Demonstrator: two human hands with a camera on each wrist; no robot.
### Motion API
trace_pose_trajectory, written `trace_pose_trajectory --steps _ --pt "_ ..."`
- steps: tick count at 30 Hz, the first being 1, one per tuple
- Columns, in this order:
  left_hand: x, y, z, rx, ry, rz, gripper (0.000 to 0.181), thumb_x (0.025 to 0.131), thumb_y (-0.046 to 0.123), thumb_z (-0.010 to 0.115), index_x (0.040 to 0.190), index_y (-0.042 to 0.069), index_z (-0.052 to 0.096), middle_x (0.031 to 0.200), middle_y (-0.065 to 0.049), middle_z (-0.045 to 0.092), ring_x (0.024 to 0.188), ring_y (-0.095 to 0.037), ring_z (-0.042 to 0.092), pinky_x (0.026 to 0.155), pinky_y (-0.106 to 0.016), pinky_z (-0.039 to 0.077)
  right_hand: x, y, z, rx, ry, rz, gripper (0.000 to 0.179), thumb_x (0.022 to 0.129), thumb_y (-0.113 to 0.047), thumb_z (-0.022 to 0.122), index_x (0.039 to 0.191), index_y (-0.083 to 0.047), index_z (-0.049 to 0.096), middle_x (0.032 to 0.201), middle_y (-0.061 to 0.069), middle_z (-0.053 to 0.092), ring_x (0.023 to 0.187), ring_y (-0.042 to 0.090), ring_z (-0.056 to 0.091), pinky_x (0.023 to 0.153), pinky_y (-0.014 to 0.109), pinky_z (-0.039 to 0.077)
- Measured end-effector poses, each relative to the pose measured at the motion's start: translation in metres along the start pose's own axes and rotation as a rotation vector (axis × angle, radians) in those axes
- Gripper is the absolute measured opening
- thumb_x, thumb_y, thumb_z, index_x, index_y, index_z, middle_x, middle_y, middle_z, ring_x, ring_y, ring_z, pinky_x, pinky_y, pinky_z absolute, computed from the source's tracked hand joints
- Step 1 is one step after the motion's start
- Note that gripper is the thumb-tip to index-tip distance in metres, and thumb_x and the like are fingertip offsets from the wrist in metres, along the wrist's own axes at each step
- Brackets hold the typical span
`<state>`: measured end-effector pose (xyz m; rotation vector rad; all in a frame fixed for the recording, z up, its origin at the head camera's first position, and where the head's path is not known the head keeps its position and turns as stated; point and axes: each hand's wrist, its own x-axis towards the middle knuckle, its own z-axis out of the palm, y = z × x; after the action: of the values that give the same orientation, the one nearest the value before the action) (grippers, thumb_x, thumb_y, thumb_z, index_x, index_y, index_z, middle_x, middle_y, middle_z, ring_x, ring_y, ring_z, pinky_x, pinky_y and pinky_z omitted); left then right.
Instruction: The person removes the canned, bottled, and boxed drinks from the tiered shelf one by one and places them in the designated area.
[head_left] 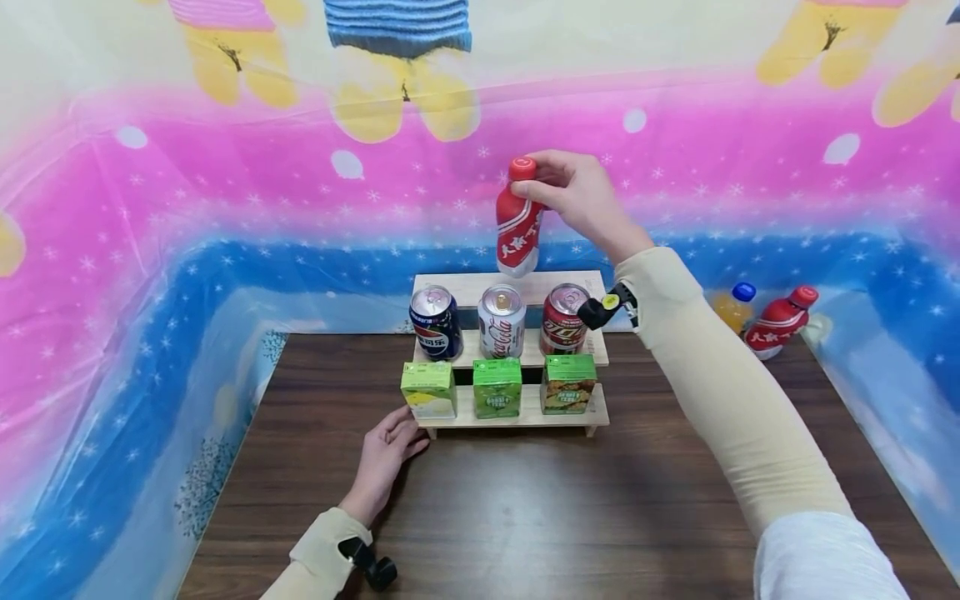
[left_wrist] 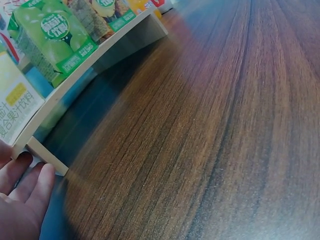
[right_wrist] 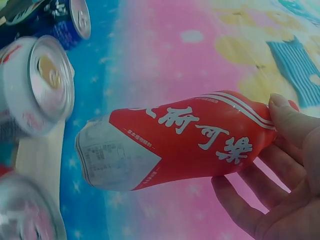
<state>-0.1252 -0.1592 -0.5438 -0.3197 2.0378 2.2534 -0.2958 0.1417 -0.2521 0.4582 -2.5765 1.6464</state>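
Observation:
My right hand [head_left: 581,196] grips a red-and-white cola bottle [head_left: 517,229] near its red cap, thumb on one side and fingers on the other. Upright in the head view, the bottle hangs above the top tier of a three-tier wooden rack [head_left: 465,289]. Down at the rack's lower left corner, my left hand [head_left: 386,454] holds the board end with its fingertips, beside a small leg [left_wrist: 47,156]. A dark blue Pepsi can [head_left: 435,329], a white Coca-Cola can [head_left: 502,325] and a dark red can [head_left: 561,325] line the middle tier.
On the bottom tier stand a yellow-green juice box [head_left: 430,392], a green one [head_left: 497,390] and a brown-and-green one [head_left: 567,387]. A blue-capped orange drink bottle [head_left: 732,308] and another red cola bottle [head_left: 780,322] are at the table's back right. A patterned cloth surrounds the table [head_left: 510,517].

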Motion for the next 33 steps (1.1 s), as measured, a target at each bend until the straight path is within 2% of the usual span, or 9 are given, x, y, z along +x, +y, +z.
trace_pose_trajectory --steps 6,15,21,26,33 --pt "-0.002 0.001 0.001 -0.012 0.002 -0.001 0.040 0.108 0.000 0.052 0.147 -0.010 0.050 0.126 -0.024 0.069 0.102 -0.011 0.070 0.088 -0.029 0.060 -0.014 0.007 -0.027 -0.032 0.044 0.016 0.050 0.099 -0.033 0.074 0.144 -0.015 0.064 0.137 0.009 0.068 0.126 0.022 0.062 0.108 0.042 0.051" --pt "-0.002 0.002 0.000 0.007 -0.002 -0.011 0.042 0.108 0.002 0.053 0.148 -0.008 0.050 0.135 -0.026 0.065 0.107 -0.015 0.069 0.089 -0.030 0.060 -0.033 0.023 -0.064 -0.020 0.099 0.048 0.050 0.098 -0.036 0.074 0.144 -0.018 0.064 0.131 0.007 0.070 0.116 0.018 0.064 0.099 0.033 0.055" --pt "-0.003 0.003 0.000 0.007 -0.011 -0.015 0.042 0.108 0.000 0.051 0.149 -0.010 0.048 0.133 -0.027 0.065 0.103 -0.010 0.069 0.090 -0.030 0.060 -0.047 0.040 -0.086 -0.023 0.125 0.076 0.054 0.096 -0.040 0.075 0.145 -0.019 0.064 0.131 0.004 0.069 0.115 0.017 0.063 0.097 0.029 0.055" --pt "-0.004 0.003 0.000 0.005 -0.011 -0.011 0.042 0.108 -0.001 0.051 0.149 -0.010 0.048 0.133 -0.027 0.065 0.106 -0.015 0.069 0.090 -0.030 0.060 -0.059 0.057 -0.104 -0.045 0.132 0.129 0.060 0.095 -0.045 0.074 0.149 -0.022 0.060 0.135 0.003 0.067 0.118 0.017 0.062 0.097 0.027 0.055" --pt "-0.005 0.004 0.000 0.006 -0.019 -0.015 0.043 0.108 0.000 0.051 0.150 -0.011 0.046 0.141 -0.031 0.058 0.110 -0.016 0.068 0.091 -0.031 0.059 -0.074 0.078 -0.120 -0.129 0.153 0.164 0.062 0.097 -0.048 0.071 0.151 -0.021 0.058 0.135 0.002 0.067 0.116 0.014 0.061 0.088 0.020 0.053"
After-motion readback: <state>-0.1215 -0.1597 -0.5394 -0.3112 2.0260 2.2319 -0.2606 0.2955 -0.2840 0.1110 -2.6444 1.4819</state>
